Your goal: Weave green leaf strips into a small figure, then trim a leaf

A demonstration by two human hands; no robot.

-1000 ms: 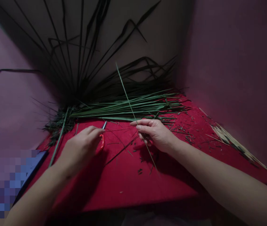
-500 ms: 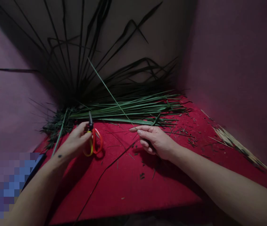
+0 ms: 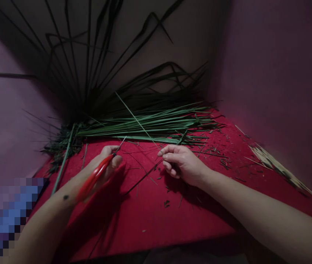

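Note:
Scissors (image 3: 97, 175) with red handles are in my left hand (image 3: 97, 159), at the left of the red surface. Their thin blade points up and right, and the handles lie along the palm. My right hand (image 3: 180, 159), right of centre, pinches one end of a narrow green leaf strip (image 3: 137, 120) between thumb and fingertips. That strip slants up and left, past a pile of long green leaf strips (image 3: 150, 126). Just below my right fingertips runs a thin dark strand (image 3: 141, 180); whether the hand holds it too, I cannot tell.
The red tabletop (image 3: 150, 223) carries scattered leaf scraps (image 3: 219, 150). At the far right, a bundle of pale thin sticks (image 3: 279, 167) lies along the wall. Dark long leaves (image 3: 90, 73) fan out against the back wall. A single green stalk (image 3: 65, 157) leans beside my left forearm.
My left hand has turned the scissors: the blade, upright before, now slants toward the right, and the handles have swung back over the palm. The strip in my right hand reaches less far up.

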